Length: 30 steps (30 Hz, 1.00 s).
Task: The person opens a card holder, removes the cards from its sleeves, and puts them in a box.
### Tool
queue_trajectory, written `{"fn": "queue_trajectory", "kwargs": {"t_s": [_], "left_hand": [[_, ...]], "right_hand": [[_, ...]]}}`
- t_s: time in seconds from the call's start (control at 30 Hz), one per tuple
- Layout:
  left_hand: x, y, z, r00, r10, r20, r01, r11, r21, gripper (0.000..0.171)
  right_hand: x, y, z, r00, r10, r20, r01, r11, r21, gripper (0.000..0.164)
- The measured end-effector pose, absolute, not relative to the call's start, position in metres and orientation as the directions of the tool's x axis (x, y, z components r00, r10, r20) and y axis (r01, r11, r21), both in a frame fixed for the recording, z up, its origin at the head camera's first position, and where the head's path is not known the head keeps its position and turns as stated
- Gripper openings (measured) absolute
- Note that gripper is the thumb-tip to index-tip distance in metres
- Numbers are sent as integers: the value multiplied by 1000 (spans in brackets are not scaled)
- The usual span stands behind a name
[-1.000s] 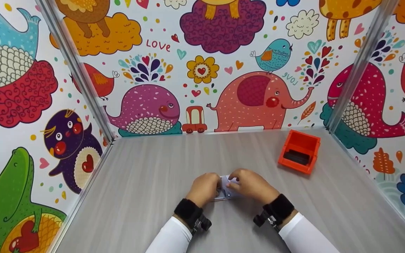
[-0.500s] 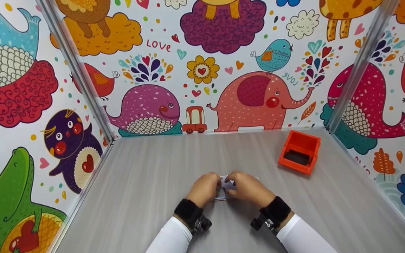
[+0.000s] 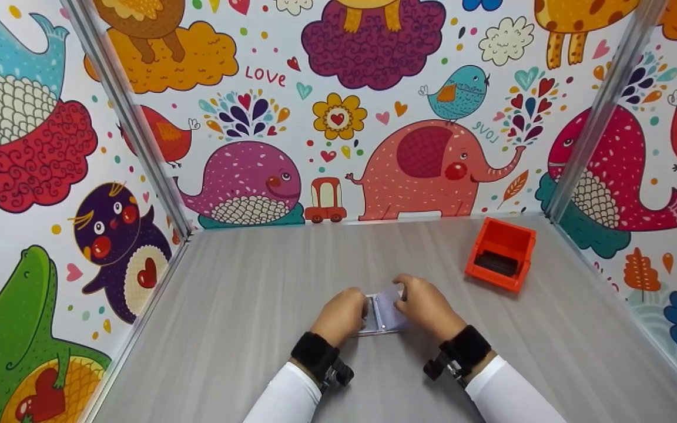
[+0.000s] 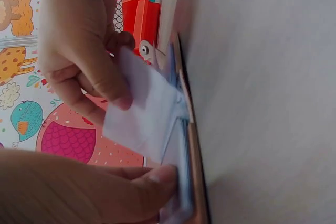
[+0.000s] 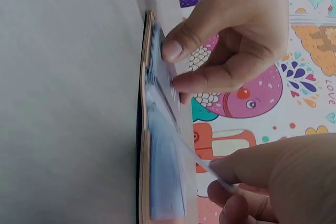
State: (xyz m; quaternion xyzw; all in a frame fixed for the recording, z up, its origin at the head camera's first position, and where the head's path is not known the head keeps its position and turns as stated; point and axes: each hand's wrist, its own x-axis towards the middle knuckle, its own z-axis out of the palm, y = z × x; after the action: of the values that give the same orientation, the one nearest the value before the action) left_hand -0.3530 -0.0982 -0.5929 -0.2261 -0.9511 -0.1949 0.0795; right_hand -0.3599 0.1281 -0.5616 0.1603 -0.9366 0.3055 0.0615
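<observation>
Translucent plastic sleeve [image 4: 142, 108], tilted up from the open card holder [image 3: 378, 317] on the grey table [image 3: 256, 282], is pinched in the right hand [image 3: 429, 305] — thumb and fingers closed on it — while the left hand [image 3: 341, 314] clamps the holder's left side. An orange bin [image 3: 493, 282] (dark pieces [image 3: 496, 263] inside) stands well apart.

Worktop [image 3: 244, 305]: back panel [image 3: 338, 161] behind, left panel [image 3: 59, 232] and right panel [image 3: 662, 252] at its sides; left post [image 3: 133, 120] and right post [image 3: 600, 111] at the rear corners. Card holder [image 3: 372, 314]: on the worktop, centre, between the hands. Left hand [image 3: 341, 316]: at its left part. Right hand [image 3: 429, 305]: at its right, holding a sleeve page [image 4: 142, 103] raised. Bin [image 3: 491, 281]: behind and right of the holder; bar-shaped contents [image 3: 496, 263] inside.
</observation>
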Motion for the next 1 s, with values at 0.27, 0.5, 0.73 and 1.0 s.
{"fn": "queue_trajectory", "kwargs": {"t_s": [0.27, 0.5, 0.73, 1.0], "left_hand": [[-347, -97, -587, -897, 371, 239, 435, 835, 335, 27], [-332, -91, -560, -922, 347, 174, 387, 855, 345, 26], [-353, -98, -596, -890, 386, 243, 449, 834, 319, 28], [-330, -89, -554, -921, 357, 155, 388, 869, 306, 25]], "right_hand": [[-362, 133, -566, -964, -242, 114, -264, 792, -550, 60], [-364, 135, -570, -968, -241, 70, -238, 795, -558, 54], [-357, 129, -569, -945, -245, 218, -322, 817, -478, 48], [-356, 124, -564, -904, -338, 262, -428, 722, -544, 34]]}}
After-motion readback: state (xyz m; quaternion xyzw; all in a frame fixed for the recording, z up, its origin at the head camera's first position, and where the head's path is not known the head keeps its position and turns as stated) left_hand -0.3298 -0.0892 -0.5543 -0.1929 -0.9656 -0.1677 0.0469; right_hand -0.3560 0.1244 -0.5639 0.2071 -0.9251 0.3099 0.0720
